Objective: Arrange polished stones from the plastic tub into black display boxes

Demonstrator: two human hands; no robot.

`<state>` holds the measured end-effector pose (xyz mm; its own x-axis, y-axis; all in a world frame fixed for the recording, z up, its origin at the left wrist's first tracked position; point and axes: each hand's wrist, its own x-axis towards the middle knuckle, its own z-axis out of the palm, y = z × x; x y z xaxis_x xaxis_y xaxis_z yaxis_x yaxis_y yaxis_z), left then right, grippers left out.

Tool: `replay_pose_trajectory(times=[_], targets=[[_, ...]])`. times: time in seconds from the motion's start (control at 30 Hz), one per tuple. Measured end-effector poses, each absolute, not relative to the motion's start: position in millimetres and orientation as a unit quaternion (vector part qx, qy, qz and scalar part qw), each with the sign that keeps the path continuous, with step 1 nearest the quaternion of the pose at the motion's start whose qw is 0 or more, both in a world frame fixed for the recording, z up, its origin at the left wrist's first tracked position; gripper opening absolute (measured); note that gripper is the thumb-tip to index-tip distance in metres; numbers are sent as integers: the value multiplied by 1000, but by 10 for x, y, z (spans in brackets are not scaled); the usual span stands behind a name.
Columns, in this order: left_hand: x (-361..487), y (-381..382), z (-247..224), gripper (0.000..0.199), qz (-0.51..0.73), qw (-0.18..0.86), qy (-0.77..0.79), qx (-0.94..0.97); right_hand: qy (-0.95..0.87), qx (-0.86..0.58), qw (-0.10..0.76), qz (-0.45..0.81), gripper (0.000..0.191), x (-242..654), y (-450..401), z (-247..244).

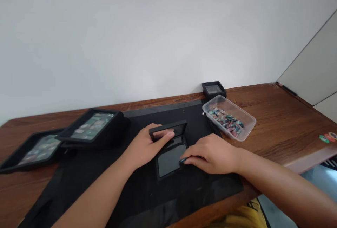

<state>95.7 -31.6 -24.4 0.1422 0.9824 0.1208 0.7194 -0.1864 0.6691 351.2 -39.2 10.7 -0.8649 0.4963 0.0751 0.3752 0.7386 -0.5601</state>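
A small black hinged display frame (pixel 168 161) lies opened on the black mat, its clear film facing up. My left hand (pixel 147 145) grips the raised lid (pixel 181 128), thumb on the inner side and fingers behind. My right hand (pixel 212 155) pinches a dark, glossy stone (pixel 182 161) at the right front edge of the frame's lower half. Whether the stone touches the film I cannot tell. Right of my hands, a clear plastic tub (pixel 246 119) holds many small polished stones (pixel 229 121) in green, pink and dark tones.
Closed black frames with stones inside (pixel 92 126) (pixel 39 150) are piled at the left. More black frames (pixel 213 89) stand against the wall behind the tub. A black mat (pixel 207 193) covers part of the wooden table (pixel 265 115). Coloured round items (pixel 329 137) lie at the right edge.
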Motion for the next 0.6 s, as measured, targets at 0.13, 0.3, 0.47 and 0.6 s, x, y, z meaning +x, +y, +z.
replay_pose_trajectory(times=[0.13, 0.3, 0.47, 0.6], targets=[[985, -297, -203, 46, 280, 286, 581, 709, -922, -247, 101, 281, 22, 3497, -410, 108], [987, -293, -173, 45, 285, 318, 563, 708, -914, -255, 105, 299, 21, 3502, -421, 118], [931, -300, -306, 49, 307, 299, 593, 682, -873, -256, 175, 377, 23, 3516, -423, 114], [893, -357, -289, 101, 354, 173, 624, 675, -747, -298, 277, 525, 29, 3492, -427, 89]])
